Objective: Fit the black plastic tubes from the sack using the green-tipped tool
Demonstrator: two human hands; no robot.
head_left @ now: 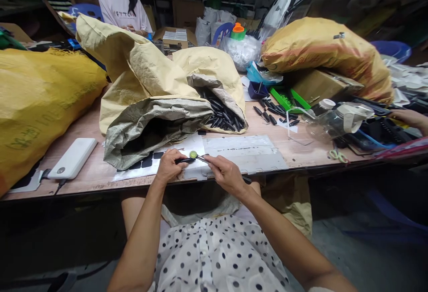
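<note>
While pinching a short black tube [184,160] between thumb and curled fingers of the left hand [170,167], just below the middle of the frame, holds a thin metal tool [202,159] in the closed fingers of the right hand [225,174], tip at the tube's end. At the meeting point, a small yellow-green disc [193,154]; cannot tell whether tip and disc touch. Keeps both hands low over a white sheet [234,149] at the near edge of the wooden table [301,149].

Just behind the hands, at centre frame: an open paper sack [150,82] on its side, mouth spilling black tubes [222,116]. Right of the sack, more loose black pieces [272,113] beside a green tray [289,99]. Further right, a clear plastic bottle [329,120] on its side, with small scissors [337,154] near the table edge.

At lower left, a white power bank [72,157] next to a bulging yellow sack [40,100]. At upper right, an orange-yellow sack [327,53] atop a cardboard box [317,86]. At the right edge, a co-worker's hand [409,118]; at upper left, a seated person in a white shirt [123,11].
</note>
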